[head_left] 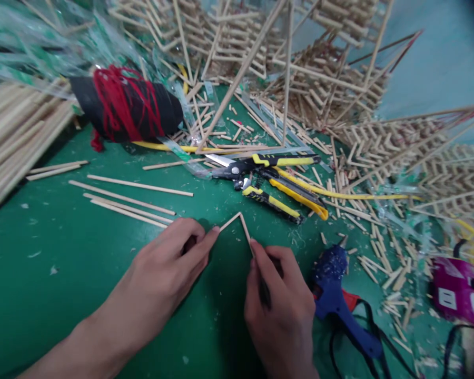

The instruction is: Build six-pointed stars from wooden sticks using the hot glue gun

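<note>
Two short wooden sticks [239, 223] meet at a tip and form an upside-down V on the green table [63, 263]. My left hand [169, 268] pinches the end of the left stick. My right hand [278, 300] pinches the lower end of the right stick. A blue glue gun [335, 292] lies just right of my right hand, its nozzle pointing up toward the far side.
Yellow-and-black cutters [268, 181] lie beyond the sticks. Long loose sticks [126, 202] lie at the left, a stick bundle [16, 131] at far left. A black roll wound with red yarn [126, 108], glued stick frames [339, 79] and a purple device [460, 289] ring the area.
</note>
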Action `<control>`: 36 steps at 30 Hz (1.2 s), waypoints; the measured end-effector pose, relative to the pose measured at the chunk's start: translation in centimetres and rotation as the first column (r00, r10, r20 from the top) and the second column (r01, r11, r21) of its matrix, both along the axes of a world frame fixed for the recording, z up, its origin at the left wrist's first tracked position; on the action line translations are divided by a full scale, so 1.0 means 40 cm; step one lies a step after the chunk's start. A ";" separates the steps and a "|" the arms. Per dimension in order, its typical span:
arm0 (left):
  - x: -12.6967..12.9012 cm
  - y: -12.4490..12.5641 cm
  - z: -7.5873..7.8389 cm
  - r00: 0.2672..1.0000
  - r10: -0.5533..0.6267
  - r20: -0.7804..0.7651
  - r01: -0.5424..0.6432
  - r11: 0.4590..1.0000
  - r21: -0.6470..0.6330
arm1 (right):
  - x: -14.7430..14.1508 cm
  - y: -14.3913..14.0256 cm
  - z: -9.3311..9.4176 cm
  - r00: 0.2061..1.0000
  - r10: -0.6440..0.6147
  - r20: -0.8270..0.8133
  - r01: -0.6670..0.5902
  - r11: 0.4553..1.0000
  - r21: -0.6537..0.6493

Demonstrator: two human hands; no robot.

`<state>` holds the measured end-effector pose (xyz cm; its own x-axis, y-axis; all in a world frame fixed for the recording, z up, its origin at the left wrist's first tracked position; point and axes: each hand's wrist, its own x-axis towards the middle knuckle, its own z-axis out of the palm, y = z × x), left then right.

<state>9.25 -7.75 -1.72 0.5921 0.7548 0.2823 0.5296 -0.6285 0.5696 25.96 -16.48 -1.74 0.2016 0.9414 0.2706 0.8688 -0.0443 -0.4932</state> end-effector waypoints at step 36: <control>-0.229 0.176 -0.028 0.984 -0.058 -0.168 0.118 0.921 0.373 | -0.029 -0.110 0.065 0.979 -0.094 -0.183 0.149 0.938 0.313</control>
